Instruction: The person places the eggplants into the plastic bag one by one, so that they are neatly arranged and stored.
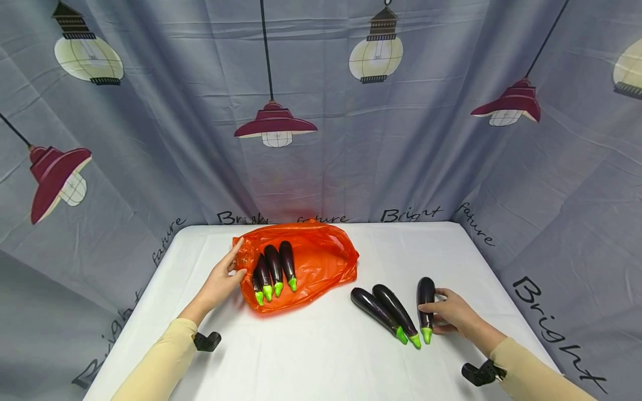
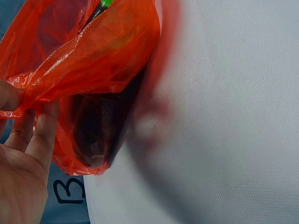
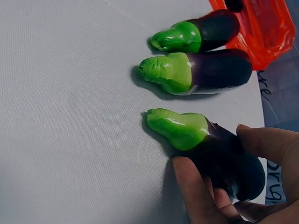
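Note:
An orange-red plastic bag [image 1: 321, 262] lies spread open on the table, with several dark eggplants [image 1: 273, 264] side by side in its left part, green stems toward the front. My left hand [image 1: 220, 284] pinches the bag's left rim between thumb and fingers; in the left wrist view the bag film [image 2: 112, 60] bunches at the fingertips. At the right, my right hand [image 1: 453, 313] holds one eggplant [image 1: 425, 292] with the thumb on one side and fingers on the other. It appears to lie on the table. Two more eggplants [image 1: 371, 305] lie just left of it, stems toward the front.
A white table [image 1: 311, 356] carries everything. Grey curtains [image 1: 321, 178] with printed lamps and lettering stand behind and at both sides. A black wrist mount sits on the left sleeve [image 1: 168, 356], and another on the right sleeve [image 1: 531, 370].

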The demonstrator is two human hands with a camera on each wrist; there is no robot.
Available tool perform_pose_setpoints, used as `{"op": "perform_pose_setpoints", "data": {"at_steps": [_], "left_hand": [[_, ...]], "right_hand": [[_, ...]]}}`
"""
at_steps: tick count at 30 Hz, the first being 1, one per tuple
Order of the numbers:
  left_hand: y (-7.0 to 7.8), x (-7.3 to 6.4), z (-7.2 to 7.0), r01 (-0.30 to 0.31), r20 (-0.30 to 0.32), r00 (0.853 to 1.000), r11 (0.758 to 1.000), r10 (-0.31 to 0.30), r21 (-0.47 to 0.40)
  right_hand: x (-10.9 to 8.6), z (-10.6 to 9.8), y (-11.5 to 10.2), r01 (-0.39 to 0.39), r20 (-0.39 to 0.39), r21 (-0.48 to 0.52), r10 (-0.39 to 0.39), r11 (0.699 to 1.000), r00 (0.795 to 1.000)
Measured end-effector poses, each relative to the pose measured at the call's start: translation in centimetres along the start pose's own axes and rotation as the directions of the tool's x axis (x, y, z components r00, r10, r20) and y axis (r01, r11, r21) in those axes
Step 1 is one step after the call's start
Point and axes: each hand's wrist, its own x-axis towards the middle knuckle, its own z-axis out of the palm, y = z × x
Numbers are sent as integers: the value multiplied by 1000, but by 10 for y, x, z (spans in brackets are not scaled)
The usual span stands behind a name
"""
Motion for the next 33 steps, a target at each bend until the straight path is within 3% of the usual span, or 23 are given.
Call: {"op": "perform_pose_setpoints", "data": {"at_steps": [11, 25, 33], "left_hand": [[2, 0, 0, 8, -1, 1000, 1000, -8, 15], [1, 0, -1, -9, 5, 1000, 1000, 9, 0], [1, 0, -2, -13, 6, 1000, 1000, 13, -6]], "right_hand": [[1, 4, -1, 8, -21, -2, -8, 1000, 1000], [8, 1, -1, 73, -50, -19, -74, 997, 996], [12, -5, -16, 141, -68, -17, -142, 990, 987]]}}
